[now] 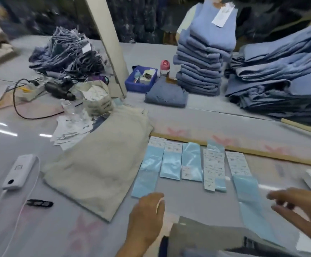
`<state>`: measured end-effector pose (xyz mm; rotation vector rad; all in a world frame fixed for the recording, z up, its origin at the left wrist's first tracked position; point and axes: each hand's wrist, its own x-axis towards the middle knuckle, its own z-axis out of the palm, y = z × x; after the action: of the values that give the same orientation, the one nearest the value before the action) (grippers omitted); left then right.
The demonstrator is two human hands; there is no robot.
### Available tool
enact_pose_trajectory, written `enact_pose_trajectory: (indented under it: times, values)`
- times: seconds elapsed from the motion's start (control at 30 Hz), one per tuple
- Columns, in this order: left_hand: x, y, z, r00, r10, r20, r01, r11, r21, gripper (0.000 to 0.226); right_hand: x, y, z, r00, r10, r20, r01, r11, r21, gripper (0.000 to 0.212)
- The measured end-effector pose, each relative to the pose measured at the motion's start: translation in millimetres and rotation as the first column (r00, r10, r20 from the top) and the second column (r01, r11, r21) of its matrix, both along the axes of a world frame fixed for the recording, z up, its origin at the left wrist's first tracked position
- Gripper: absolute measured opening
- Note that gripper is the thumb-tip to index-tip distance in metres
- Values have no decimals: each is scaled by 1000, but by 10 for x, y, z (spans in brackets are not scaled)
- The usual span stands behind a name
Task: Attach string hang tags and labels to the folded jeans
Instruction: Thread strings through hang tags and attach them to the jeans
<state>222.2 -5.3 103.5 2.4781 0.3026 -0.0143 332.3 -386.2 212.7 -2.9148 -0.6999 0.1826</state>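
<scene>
Both hands hover with fingers apart, holding nothing: the left hand (pixel 147 217) just beside the label strips (pixel 188 162) near the surface's front edge, the right hand (pixel 303 210) blurred. A careless sweep could scatter the strips.

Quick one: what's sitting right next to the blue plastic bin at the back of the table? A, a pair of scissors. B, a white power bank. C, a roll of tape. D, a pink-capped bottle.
D: the pink-capped bottle stands just right of the blue plastic bin, in front of the tall stack of folded jeans.
</scene>
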Motion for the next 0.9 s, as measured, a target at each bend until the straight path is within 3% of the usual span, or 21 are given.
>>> enact_pose_trajectory:
  times: [0.07,0.13,0.2,0.23,0.3,0.43,0.5,0.63,0.73,0.8,0.9]
  values:
    - [620,294,-200,993,-33,116,22,995,97,37,253,830,99,985,106,-135,-101,994,44,30]
    - [1284,591,-377,993,-118,2,115,971,211,48,665,1557,-218,927,227,-297,-202,973,112,12]
    - [1560,691,-673,978,-144,-152,183,940,287,54,1078,2171,-608,898,248,-365,-231,969,91,17]
    - [1604,699,-856,976,-167,-141,208,909,361,55,1282,2427,-783,906,215,-364,-217,976,36,20]
    - [1612,742,-1081,982,-181,-57,189,909,373,55,1626,2837,-1116,929,218,-301,-215,976,43,24]
    - [1642,740,-1387,973,-179,146,115,923,368,44,2099,3230,-1716,977,138,-165,-96,966,240,40]
    - [1649,737,-1429,958,-188,217,83,905,417,45,2118,3232,-1948,980,165,-110,-135,962,237,46]
    - [1648,725,-1401,961,-181,208,71,891,449,48,2125,3161,-2163,962,256,97,-272,932,240,42]
    - [1655,746,-1426,956,-187,225,70,892,447,48,2149,3170,-2165,878,373,301,-429,891,147,31]
    - [1658,742,-1461,952,-180,246,51,890,453,48,2166,3183,-2146,852,408,328,-464,879,111,28]
    - [1650,726,-1473,949,-182,258,45,887,460,46,2165,3200,-2095,911,356,207,-393,902,177,28]
